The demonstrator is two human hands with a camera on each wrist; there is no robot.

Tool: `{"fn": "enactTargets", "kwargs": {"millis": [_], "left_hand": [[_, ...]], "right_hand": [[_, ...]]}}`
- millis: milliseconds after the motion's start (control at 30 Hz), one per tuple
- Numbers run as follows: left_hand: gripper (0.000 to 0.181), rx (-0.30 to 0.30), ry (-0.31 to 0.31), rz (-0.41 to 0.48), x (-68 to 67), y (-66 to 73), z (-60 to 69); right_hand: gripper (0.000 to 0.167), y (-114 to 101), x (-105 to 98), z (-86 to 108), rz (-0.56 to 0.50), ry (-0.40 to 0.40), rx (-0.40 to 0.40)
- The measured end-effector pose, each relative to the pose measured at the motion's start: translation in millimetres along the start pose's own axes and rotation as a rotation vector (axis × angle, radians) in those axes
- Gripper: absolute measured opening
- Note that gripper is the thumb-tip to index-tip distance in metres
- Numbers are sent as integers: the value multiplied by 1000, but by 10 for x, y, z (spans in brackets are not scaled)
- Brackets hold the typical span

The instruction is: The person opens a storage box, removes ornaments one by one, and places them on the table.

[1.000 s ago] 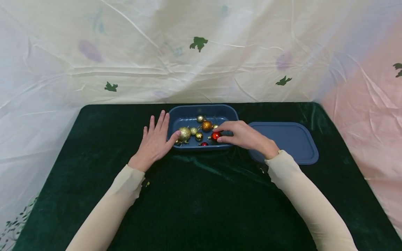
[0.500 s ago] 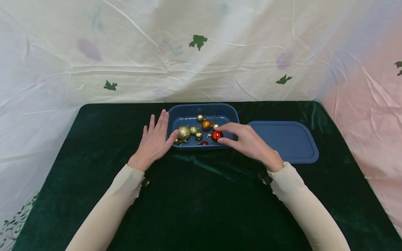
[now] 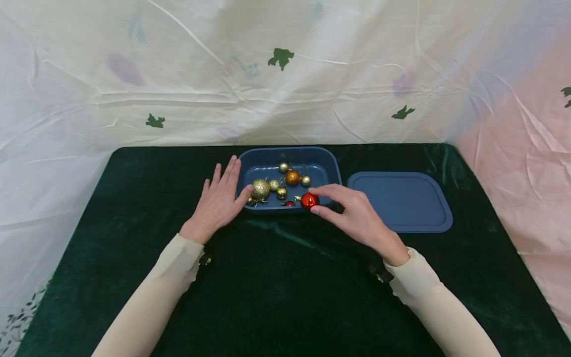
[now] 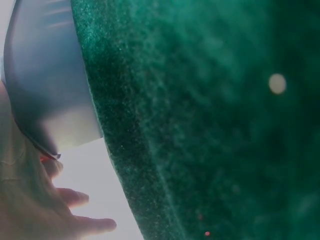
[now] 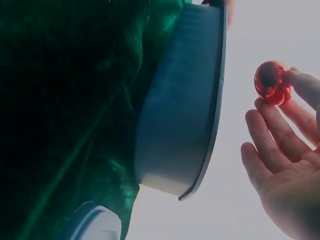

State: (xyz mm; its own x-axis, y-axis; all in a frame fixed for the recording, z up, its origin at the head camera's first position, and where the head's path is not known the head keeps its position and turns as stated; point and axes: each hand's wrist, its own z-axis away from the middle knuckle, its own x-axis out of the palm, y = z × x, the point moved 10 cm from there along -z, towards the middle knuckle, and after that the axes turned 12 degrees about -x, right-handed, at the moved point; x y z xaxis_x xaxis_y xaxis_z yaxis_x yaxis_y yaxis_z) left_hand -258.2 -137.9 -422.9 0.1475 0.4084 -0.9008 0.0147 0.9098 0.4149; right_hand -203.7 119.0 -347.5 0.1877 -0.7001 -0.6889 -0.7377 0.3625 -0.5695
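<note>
A shiny red bauble (image 3: pixel 310 200) is pinched between the thumb and fingers of my right hand (image 3: pixel 357 213). In the right wrist view the red bauble (image 5: pixel 272 82) is raised above the rim of the blue box (image 5: pixel 185 100). My left hand (image 3: pixel 218 203) lies against the left side of the blue box (image 3: pixel 312 154), fingers straight and spread, thumb over the rim. Inside the box sit a large glittery gold bauble (image 3: pixel 260 189), an orange bauble (image 3: pixel 292 177), several small gold baubles (image 3: pixel 274 185) and a small red bauble (image 3: pixel 289 203).
The blue lid (image 3: pixel 401 201) lies flat on the green velvet cloth (image 3: pixel 276 287), just right of the box. Behind the table hangs a pale curtain (image 3: pixel 339 114) with leaf patches.
My right hand has lifted the red bauble and drawn it a little toward me, to the box's near rim. My left hand has stayed in place.
</note>
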Motion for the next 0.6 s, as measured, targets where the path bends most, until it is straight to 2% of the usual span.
{"fn": "enactTargets", "kwargs": {"millis": [267,467,600], "left_hand": [[85,2,-4,0,10,9,4],[85,2,-9,6,7,1,11],[84,-1,-11,5,9,-7,8]], "right_hand": [[41,-156,29,116,-29,45,-50],[42,-220,95,188,-31,35,-62],[41,-227,173,242,-9,0,-64]]}}
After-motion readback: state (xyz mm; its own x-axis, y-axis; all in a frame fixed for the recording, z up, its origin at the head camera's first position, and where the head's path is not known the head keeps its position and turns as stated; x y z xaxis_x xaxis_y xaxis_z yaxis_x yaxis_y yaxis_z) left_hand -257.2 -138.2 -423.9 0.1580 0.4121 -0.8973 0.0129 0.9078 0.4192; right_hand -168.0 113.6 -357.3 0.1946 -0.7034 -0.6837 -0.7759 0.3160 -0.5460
